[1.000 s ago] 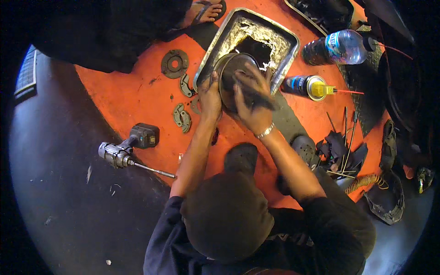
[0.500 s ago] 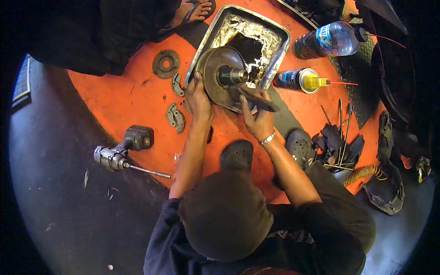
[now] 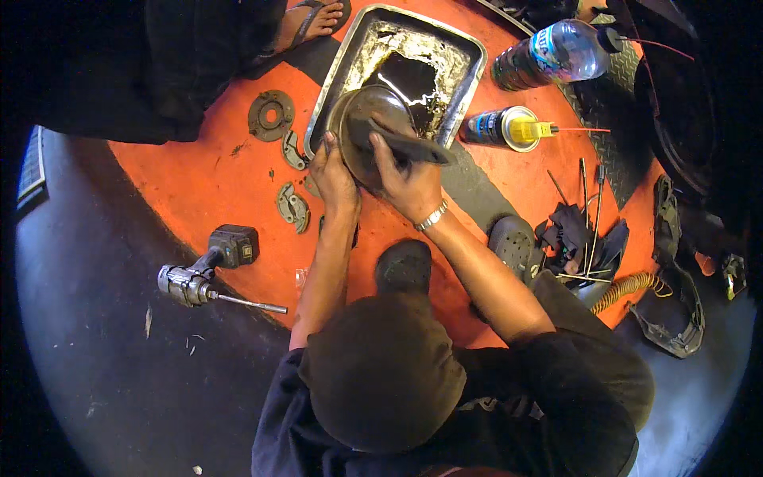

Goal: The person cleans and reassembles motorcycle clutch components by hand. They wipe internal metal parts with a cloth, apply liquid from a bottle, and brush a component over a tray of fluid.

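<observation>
Dark round metal disc (image 3: 358, 139), held over the tray's near end, metal tray (image 3: 465, 70), left hand (image 3: 336, 176) closed on the disc's rim, right hand (image 3: 411, 184) gripping a dark tool (image 3: 423, 149) across the disc, ring plate (image 3: 258, 116) left of the tray, spray can (image 3: 497, 128) right of the tray, power driver (image 3: 208, 264) well apart from the tray, nearer left.

The orange-and-black floor (image 3: 179, 171) carries a rectangular silver metal tray (image 3: 431, 24) at upper centre, a clear plastic bottle (image 3: 556, 54) and yellow-nozzled spray can (image 3: 491, 129) at upper right, and a black-and-grey cordless driver (image 3: 232, 247) at left.
</observation>
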### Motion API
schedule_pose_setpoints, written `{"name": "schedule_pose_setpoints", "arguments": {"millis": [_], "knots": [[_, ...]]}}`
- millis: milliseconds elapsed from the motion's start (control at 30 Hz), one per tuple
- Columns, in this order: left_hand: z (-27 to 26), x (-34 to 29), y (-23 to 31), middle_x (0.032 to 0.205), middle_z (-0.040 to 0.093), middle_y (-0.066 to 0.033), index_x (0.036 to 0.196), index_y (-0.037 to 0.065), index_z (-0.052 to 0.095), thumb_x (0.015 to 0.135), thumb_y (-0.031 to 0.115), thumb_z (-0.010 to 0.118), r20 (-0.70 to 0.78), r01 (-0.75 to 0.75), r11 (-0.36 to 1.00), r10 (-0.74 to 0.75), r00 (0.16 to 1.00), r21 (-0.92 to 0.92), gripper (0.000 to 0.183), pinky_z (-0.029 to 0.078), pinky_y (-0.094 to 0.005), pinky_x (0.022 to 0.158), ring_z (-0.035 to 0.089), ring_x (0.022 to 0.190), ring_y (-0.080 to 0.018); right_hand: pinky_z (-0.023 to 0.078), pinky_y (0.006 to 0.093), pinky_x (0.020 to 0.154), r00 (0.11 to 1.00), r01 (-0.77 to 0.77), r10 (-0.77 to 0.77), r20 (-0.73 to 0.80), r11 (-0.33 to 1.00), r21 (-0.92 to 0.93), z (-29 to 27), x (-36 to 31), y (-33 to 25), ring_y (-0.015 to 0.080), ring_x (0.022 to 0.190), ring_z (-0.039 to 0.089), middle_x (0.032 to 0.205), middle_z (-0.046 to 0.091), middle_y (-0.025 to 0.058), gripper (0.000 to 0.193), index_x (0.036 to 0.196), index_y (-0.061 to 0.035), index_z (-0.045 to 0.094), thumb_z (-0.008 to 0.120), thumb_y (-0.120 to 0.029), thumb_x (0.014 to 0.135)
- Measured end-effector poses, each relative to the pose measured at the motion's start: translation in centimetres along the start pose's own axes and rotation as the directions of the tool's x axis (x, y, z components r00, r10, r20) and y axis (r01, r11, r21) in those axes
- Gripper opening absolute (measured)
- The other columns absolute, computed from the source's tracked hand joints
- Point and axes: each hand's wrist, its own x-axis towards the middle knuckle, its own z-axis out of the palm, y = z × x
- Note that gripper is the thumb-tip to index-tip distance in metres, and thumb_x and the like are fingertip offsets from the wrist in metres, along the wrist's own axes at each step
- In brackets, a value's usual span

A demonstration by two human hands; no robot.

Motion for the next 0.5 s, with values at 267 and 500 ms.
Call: {"name": "schedule_pose_setpoints", "arguments": {"millis": [267,500], "knots": [[-1.1,-0.4,0.0,0.088,0.064,-0.0064,0.097,-0.004,0.066,0.104,0.028,0.043,0.044,-0.161,0.950,0.155,0.987,0.269,0.040,0.045,-0.0258,0.069,0.054,0.079,-0.0103,0.052,0.0323,0.065,0.985,-0.044,0.093,0.146,0.950,-0.310,0.1,0.0,-1.1,0.0194,0.076,0.070,0.097,0.072,0.0149,0.026,0.113,-0.0002,0.066,0.064,-0.011,0.089],[-1.9,-0.3,0.2,0.083,0.063,-0.0056,0.097,-0.006,0.065,0.103,0.030,0.046,0.035,-0.224,0.934,0.223,0.974,0.279,0.041,0.045,-0.0260,0.068,0.054,0.075,-0.0105,0.052,0.0423,0.063,0.965,-0.240,0.259,0.028,0.925,-0.295,0.4,2.4,-2.9,0.0360,0.068,0.068,0.075,0.066,0.0251,0.027,0.087,0.0051,0.068,0.067,-0.022,0.087]]}}
